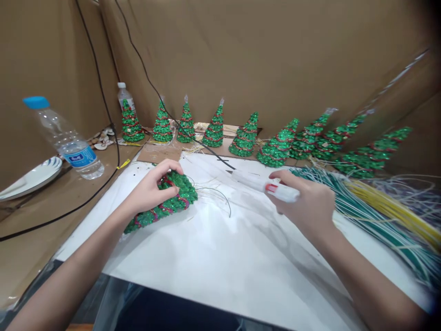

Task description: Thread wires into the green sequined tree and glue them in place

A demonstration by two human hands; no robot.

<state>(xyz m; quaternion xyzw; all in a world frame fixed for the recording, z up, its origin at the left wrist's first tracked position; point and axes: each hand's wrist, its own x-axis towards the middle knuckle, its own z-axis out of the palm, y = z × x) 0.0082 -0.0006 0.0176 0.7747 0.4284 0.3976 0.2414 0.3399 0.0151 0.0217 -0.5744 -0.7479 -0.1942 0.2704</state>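
On the left of the white board, my left hand (155, 184) is wrapped over a small green tinsel Christmas tree (188, 193) with a red-purple garland. The tree lies on its side, its wide base toward the right. My right hand (305, 200) grips a white corded tool (253, 180) with a red part on its body, above the board's right half. A black cord runs to the tool's far left end; its exact kind is unclear. A thin dark green strand (223, 195) curves over the board beside the tree's base.
Several finished-looking tinsel trees (215, 126) stand along the back, some leaning at right. Bundles of green strands (372, 225) and yellow strands (396, 209) lie at right. At left are a water bottle (77, 149), a plate (37, 177) and a black cord (86, 204).
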